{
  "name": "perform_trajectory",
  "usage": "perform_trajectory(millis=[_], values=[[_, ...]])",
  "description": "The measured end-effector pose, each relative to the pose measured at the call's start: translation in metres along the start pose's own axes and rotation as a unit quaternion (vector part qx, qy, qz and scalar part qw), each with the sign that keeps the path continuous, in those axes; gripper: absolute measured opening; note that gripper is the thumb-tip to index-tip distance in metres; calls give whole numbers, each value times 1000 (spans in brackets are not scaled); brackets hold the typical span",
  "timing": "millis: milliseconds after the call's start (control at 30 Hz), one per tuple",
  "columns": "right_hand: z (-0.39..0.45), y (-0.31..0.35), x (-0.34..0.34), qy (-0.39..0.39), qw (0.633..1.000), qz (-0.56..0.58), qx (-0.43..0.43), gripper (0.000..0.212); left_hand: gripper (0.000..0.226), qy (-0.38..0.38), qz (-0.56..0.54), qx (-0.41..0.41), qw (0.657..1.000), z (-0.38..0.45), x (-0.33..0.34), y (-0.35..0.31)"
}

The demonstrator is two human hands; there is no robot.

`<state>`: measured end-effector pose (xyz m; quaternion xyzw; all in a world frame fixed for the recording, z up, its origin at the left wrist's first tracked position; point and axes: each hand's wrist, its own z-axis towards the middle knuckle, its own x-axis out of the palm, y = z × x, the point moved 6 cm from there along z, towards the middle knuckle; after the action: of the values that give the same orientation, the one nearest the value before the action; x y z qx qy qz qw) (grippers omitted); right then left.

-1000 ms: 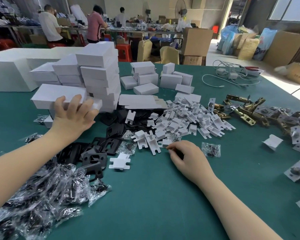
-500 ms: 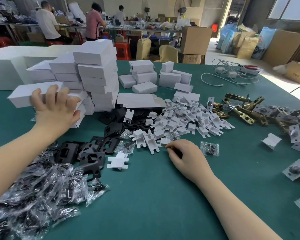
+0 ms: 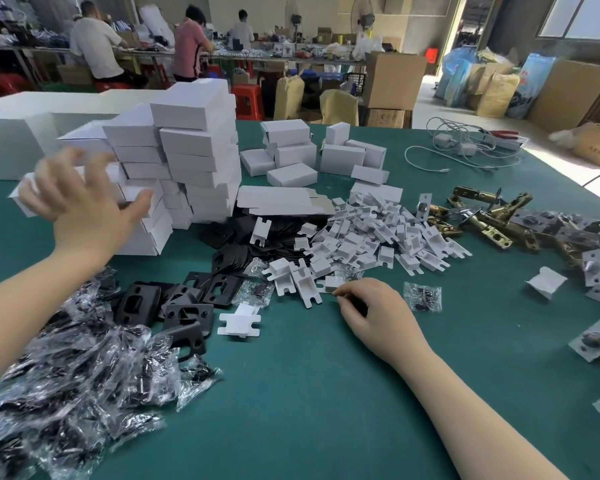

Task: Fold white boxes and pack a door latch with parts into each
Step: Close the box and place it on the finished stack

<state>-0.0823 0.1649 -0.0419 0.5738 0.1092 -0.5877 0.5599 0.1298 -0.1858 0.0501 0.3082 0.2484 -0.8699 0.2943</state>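
Hands: left blurred; right hides small part.

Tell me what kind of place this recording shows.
Probably a small packing workshop: stacked white boxes, brass door latches heaped on a green table, and other workers at benches behind.

The one camera sits on my head, looking forward and down over the green table, so both my forearms reach in from the bottom edge. It is close to my right hand and left hand. Beyond my hands the wide view runs past the table's far edge into the workshop.
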Motion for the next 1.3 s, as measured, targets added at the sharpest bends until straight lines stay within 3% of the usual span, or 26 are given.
perform_trajectory(millis=[67, 167, 467, 633, 667, 733, 800, 867, 933, 1033, 1133, 1200, 1300], values=[[0, -1, 0, 0, 1000, -1, 0, 14, 82, -5, -18, -76, 997, 3, -7, 5], [0, -1, 0, -1, 1000, 2, -1, 13, 82, -15, -41, -107, 993, 5, -16, 8], [0, 1, -1, -3, 1000, 5, -2, 13, 63, -30, -52, -66, 996, 0, -28, 2], [-1, 1, -1, 1, 1000, 2, -1, 14, 70, -12, -44, -43, 998, -1, -19, -9], [-1, 1, -2, 1, 1000, 1, -1, 14, 70, -34, -43, -13, 998, -1, -22, -15], [0, 2, -1, -2, 1000, -2, -4, 13, 62, -123, -19, 134, 983, -5, -31, -47], [1, 2, -1, -4, 1000, -7, -3, 13, 44, -170, -11, 330, 928, -22, -24, -101], [1, 3, 0, -2, 1000, -9, -6, 13, 38, -140, 10, 467, 873, -39, -3, -149], [0, 2, -1, -1, 1000, -7, -6, 13, 50, -96, 52, 497, 861, -44, 24, -178], [1, 1, -1, -4, 1000, -5, -5, 13, 58, 100, 98, 373, 917, -24, 77, -190], [1, 1, 0, -5, 1000, 3, -3, 13, 64, 280, 103, 227, 927, -7, 122, -190], [1, 0, 0, -6, 1000, 7, -2, 13, 65, 356, 117, 169, 912, -4, 141, -189], [2, 0, 1, -6, 1000, 7, -2, 14, 44, 385, 124, 138, 904, -6, 154, -188]])
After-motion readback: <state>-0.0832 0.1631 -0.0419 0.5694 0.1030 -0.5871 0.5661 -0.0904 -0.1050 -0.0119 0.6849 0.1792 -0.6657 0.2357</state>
